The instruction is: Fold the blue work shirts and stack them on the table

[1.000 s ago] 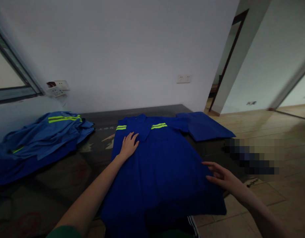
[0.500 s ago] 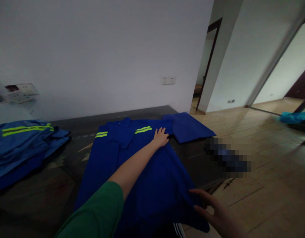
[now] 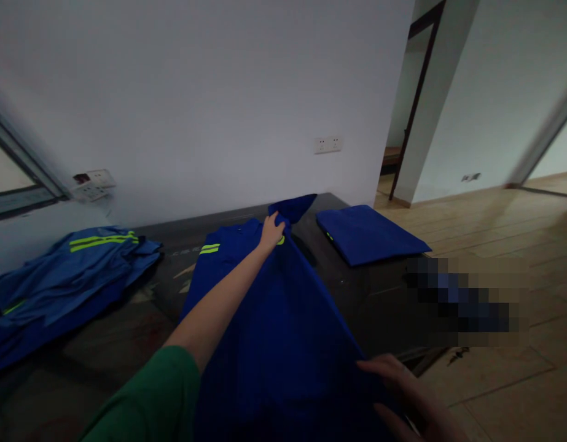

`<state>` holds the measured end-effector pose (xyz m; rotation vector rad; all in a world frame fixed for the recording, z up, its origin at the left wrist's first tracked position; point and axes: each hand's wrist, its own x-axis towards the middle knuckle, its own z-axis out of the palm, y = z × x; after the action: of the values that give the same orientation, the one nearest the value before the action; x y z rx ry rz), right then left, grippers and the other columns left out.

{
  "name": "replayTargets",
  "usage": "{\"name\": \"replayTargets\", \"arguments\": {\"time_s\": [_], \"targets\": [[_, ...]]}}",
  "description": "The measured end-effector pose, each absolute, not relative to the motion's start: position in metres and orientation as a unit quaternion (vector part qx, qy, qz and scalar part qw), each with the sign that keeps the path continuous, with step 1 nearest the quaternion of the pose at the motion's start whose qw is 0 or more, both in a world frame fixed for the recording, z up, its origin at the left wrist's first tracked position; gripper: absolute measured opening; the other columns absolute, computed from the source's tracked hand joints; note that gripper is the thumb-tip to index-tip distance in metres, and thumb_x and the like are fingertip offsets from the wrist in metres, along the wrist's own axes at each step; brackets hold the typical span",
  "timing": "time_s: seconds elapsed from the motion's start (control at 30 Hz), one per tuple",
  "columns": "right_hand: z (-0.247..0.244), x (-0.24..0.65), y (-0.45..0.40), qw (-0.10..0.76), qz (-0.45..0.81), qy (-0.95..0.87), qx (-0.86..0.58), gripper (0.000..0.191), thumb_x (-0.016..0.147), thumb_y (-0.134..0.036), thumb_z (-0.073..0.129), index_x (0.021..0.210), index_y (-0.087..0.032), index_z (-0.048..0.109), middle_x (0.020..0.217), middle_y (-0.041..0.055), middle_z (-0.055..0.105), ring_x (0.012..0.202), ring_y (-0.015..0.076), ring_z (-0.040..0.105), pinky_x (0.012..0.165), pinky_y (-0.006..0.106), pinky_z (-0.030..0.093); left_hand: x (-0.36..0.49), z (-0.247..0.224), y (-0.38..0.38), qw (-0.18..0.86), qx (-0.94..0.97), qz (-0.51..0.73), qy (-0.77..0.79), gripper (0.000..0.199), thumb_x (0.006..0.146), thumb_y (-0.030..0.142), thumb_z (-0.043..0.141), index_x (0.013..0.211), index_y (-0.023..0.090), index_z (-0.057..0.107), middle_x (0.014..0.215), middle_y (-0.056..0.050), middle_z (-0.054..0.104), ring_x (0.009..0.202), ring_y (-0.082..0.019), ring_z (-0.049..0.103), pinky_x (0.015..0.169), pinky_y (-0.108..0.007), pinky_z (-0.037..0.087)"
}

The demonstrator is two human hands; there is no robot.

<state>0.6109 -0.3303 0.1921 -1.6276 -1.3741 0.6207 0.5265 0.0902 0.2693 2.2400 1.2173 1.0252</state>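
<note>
A blue garment (image 3: 283, 313) with yellow-green stripes lies spread on a dark table (image 3: 370, 301), its collar end toward the wall. My left hand (image 3: 272, 231) grips its right side near the far end, and the cloth there is lifted and folded inward, with a sleeve end poking out beyond the fingers. At the lower right, my right hand (image 3: 403, 393) is closed on the near right edge of the same garment, thumb and fingers on either side of the cloth.
A folded blue garment (image 3: 373, 233) rests at the table's right. Crumpled blue clothes (image 3: 94, 264) with striped bands lie on the left. Behind stands a white wall (image 3: 228, 110) with a socket (image 3: 328, 144). A pixelated patch covers the table's right corner.
My left hand has moved left, closed on the cloth and pulled the garment's right side up and inward. The sleeve has come away from beside the folded garment. The view has shifted left.
</note>
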Motion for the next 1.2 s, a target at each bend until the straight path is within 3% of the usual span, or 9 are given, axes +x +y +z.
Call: {"name": "replayTargets", "arguments": {"time_s": [0.1,0.23,0.4,0.53,0.73,0.87,1.03,1.13,1.2], "targets": [[0.218,0.588,-0.319,0.452,0.295,-0.612,-0.578,0.035,0.082,-0.031,0.059,0.115,-0.041,0.065,0.117,0.006,0.062,0.112,0.0239,0.06,0.09,0.035,0.054,0.467,0.27,0.1,0.327,0.688,0.478,0.438,0.051,0.086,0.013,0.052,0.136,0.01,0.047,0.137,-0.014,0.052,0.126,-0.025,0.049,0.11,-0.039,0.036],[0.238,0.543,-0.296,0.365,0.386,-0.691,-0.49,0.049,0.075,-0.01,0.054,0.115,-0.036,0.064,0.11,0.004,0.059,0.106,0.0179,0.058,0.093,0.031,0.049,0.396,0.244,0.088,0.475,0.574,0.494,0.448,0.051,0.087,0.011,0.052,0.138,0.016,0.044,0.128,-0.012,0.057,0.11,-0.023,0.059,0.095,-0.043,0.05],[0.239,0.498,-0.277,0.268,0.464,-0.708,-0.459,0.056,0.068,0.004,0.047,0.114,-0.024,0.065,0.107,0.0045,0.055,0.102,0.0143,0.056,0.092,0.028,0.044,0.345,0.212,0.07,0.536,0.522,0.475,0.463,0.043,0.085,0.003,0.049,0.127,0.013,0.051,0.099,-0.009,0.064,0.088,-0.015,0.063,0.087,-0.037,0.055],[0.244,0.497,-0.279,0.32,0.46,-0.689,-0.459,0.047,0.074,0.002,0.048,0.109,-0.025,0.066,0.103,0.0031,0.053,0.099,0.0136,0.055,0.088,0.027,0.043,0.336,0.206,0.075,0.544,0.518,0.47,0.463,0.044,0.085,0.003,0.048,0.129,0.012,0.051,0.095,-0.007,0.065,0.08,-0.012,0.063,0.088,-0.036,0.055],[0.254,0.494,-0.284,0.425,0.432,-0.653,-0.454,0.031,0.082,-0.006,0.053,0.1,-0.028,0.066,0.1,0.0019,0.051,0.096,0.0136,0.053,0.078,0.024,0.043,0.338,0.188,0.091,0.496,0.574,0.458,0.463,0.054,0.082,0.005,0.051,0.135,0.014,0.049,0.117,-0.012,0.063,0.091,-0.015,0.065,0.087,-0.033,0.055],[0.239,0.469,-0.278,0.373,0.466,-0.662,-0.453,0.031,0.081,-0.004,0.053,0.098,-0.026,0.067,0.096,0.0019,0.05,0.089,0.0124,0.054,0.073,0.022,0.043,0.336,0.173,0.097,0.447,0.617,0.446,0.47,0.06,0.078,0.003,0.052,0.137,0.012,0.049,0.118,-0.012,0.063,0.089,-0.016,0.066,0.086,-0.033,0.055],[0.229,0.451,-0.273,0.333,0.454,-0.681,-0.468,0.034,0.079,-0.001,0.052,0.099,-0.023,0.067,0.098,0.0023,0.051,0.093,0.0125,0.056,0.081,0.024,0.046,0.334,0.166,0.101,0.385,0.66,0.438,0.473,0.061,0.075,0.002,0.052,0.135,0.011,0.05,0.112,-0.012,0.066,0.083,-0.016,0.066,0.089,-0.034,0.053],[0.225,0.452,-0.273,0.234,0.467,-0.707,-0.478,0.041,0.079,-0.003,0.053,0.111,-0.025,0.065,0.114,0.0044,0.055,0.096,0.0137,0.06,0.085,0.027,0.048,0.333,0.164,0.101,0.376,0.668,0.447,0.461,0.06,0.075,0.003,0.054,0.133,0.012,0.052,0.109,-0.01,0.068,0.084,-0.016,0.066,0.089,-0.034,0.053],[0.212,0.453,-0.274,0.143,0.475,-0.73,-0.47,0.052,0.079,-0.006,0.058,0.126,-0.029,0.059,0.134,0.0063,0.05,0.111,0.0193,0.059,0.096,0.032,0.047,0.332,0.164,0.1,0.37,0.671,0.455,0.454,0.058,0.074,0.002,0.054,0.131,0.013,0.055,0.106,-0.009,0.068,0.084,-0.016,0.065,0.089,-0.034,0.053]]}}
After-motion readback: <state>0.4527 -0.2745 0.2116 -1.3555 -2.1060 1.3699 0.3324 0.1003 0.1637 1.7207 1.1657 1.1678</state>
